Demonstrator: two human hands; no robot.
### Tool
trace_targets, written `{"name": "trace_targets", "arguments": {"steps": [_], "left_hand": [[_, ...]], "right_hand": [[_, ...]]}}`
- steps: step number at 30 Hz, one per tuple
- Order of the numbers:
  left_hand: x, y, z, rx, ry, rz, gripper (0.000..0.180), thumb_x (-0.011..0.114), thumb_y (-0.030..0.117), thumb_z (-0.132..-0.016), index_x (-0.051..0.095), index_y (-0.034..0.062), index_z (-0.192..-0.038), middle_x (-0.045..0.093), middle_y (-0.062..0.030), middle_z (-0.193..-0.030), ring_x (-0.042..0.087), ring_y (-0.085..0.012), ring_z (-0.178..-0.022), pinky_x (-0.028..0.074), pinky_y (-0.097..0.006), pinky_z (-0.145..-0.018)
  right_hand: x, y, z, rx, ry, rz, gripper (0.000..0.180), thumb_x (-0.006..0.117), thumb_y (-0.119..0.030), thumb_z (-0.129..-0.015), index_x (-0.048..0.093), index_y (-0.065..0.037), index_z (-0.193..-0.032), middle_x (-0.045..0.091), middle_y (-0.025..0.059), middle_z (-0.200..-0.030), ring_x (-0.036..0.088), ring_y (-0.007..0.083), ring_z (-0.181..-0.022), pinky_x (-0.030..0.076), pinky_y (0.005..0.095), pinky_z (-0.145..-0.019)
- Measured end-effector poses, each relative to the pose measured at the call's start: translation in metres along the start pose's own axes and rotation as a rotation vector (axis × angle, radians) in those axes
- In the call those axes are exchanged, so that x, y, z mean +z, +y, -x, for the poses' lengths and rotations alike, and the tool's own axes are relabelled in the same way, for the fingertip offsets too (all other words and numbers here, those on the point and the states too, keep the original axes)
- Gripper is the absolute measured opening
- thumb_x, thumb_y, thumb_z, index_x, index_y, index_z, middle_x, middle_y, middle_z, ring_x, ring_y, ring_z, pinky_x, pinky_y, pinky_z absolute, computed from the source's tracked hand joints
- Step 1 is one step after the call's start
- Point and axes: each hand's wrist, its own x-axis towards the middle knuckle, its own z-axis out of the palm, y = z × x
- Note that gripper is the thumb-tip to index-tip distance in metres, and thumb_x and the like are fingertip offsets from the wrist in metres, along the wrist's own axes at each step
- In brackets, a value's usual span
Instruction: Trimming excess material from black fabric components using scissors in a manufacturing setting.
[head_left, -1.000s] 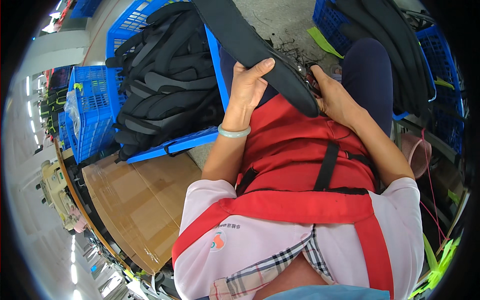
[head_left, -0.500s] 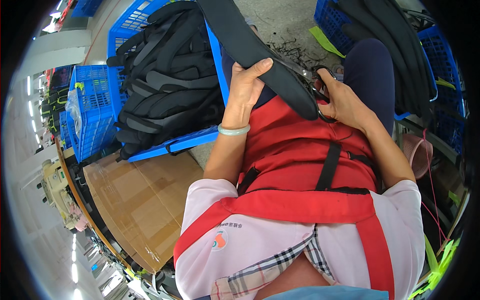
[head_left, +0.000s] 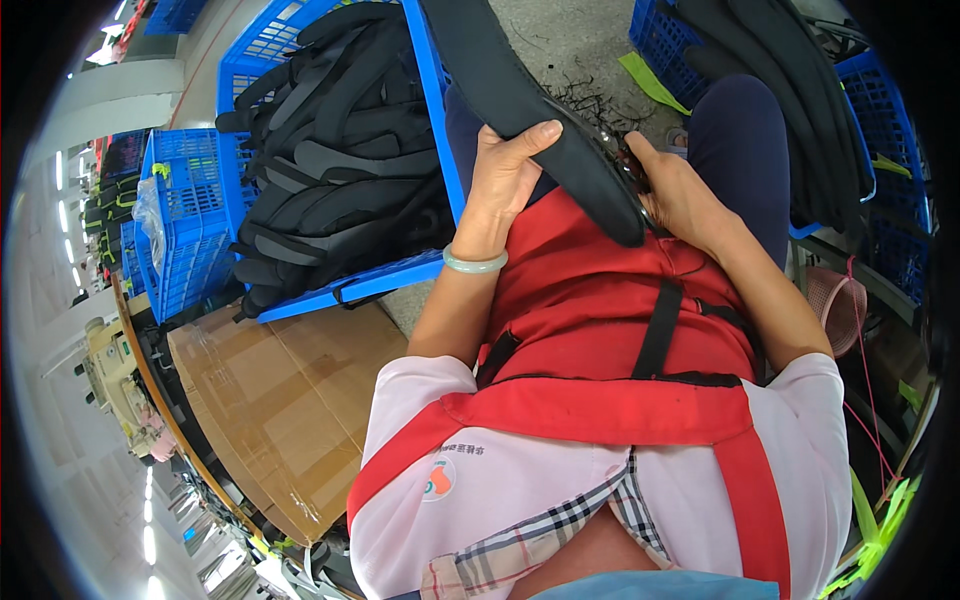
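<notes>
A long black padded strap [head_left: 545,115] runs down from the top edge and ends over my red apron [head_left: 600,310]. My left hand [head_left: 507,175] is closed on its left edge, the thumb lying on top of the padding. At the strap's lower right edge, my right hand [head_left: 680,190] is wrapped round a pair of dark-handled scissors [head_left: 632,165]. The blades lie along that edge and are partly hidden by the strap and blurred, so how far apart they are does not show.
To the left, a blue plastic crate [head_left: 350,290] holds many similar straps [head_left: 340,170]. Below it lies a brown cardboard box [head_left: 290,400]. More black straps hang over blue crates [head_left: 885,110] at the right. Black scraps [head_left: 590,100] litter the floor beyond my knees.
The strap and my left hand have shifted slightly to the right. My right hand has closed further, and the scissors' handles have come together alongside the strap's edge.
</notes>
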Motion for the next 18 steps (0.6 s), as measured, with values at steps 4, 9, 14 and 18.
{"name": "trace_targets", "arguments": {"steps": [4, 9, 14, 18], "left_hand": [[-0.003, 0.001, 0.0, -0.012, 0.005, 0.058, 0.019, 0.071, -0.004, -0.08, 0.066, 0.0043, -0.096, 0.068, -0.0067, -0.092, 0.066, -0.0176, -0.084, 0.054, -0.033, -0.08], [-0.009, 0.009, -0.009, -0.036, 0.025, 0.103, 0.018, 0.071, -0.004, -0.081, 0.065, 0.0051, -0.096, 0.067, -0.0064, -0.092, 0.066, -0.0182, -0.084, 0.054, -0.034, -0.081], [-0.001, -0.002, -0.005, -0.03, 0.033, 0.106, 0.019, 0.071, -0.006, -0.08, 0.065, 0.0053, -0.093, 0.067, -0.0059, -0.09, 0.065, -0.0182, -0.083, 0.054, -0.034, -0.081], [0.002, -0.002, -0.004, -0.023, 0.044, 0.083, 0.019, 0.071, -0.007, -0.079, 0.065, 0.0058, -0.093, 0.066, -0.0053, -0.09, 0.065, -0.0179, -0.084, 0.054, -0.034, -0.082]], "right_hand": [[-0.003, -0.002, -0.001, 0.054, 0.013, 0.029, 0.029, 0.065, -0.014, -0.086, 0.044, 0.0, -0.1, 0.061, 0.0271, -0.079, 0.059, 0.047, -0.081, 0.045, 0.0499, -0.067], [-0.004, -0.008, 0.0, 0.098, -0.012, -0.014, 0.029, 0.065, -0.014, -0.086, 0.045, 0.0, -0.1, 0.061, 0.027, -0.081, 0.058, 0.0471, -0.082, 0.044, 0.0499, -0.067], [0.003, -0.003, -0.003, 0.046, 0.042, 0.006, 0.031, 0.065, -0.014, -0.086, 0.044, 0.0, -0.104, 0.061, 0.028, -0.084, 0.058, 0.0477, -0.085, 0.044, 0.0503, -0.068], [0.005, -0.001, -0.005, 0.025, 0.055, 0.021, 0.033, 0.065, -0.013, -0.086, 0.044, 0.001, -0.107, 0.061, 0.0292, -0.083, 0.057, 0.0483, -0.086, 0.044, 0.0506, -0.068]]}}
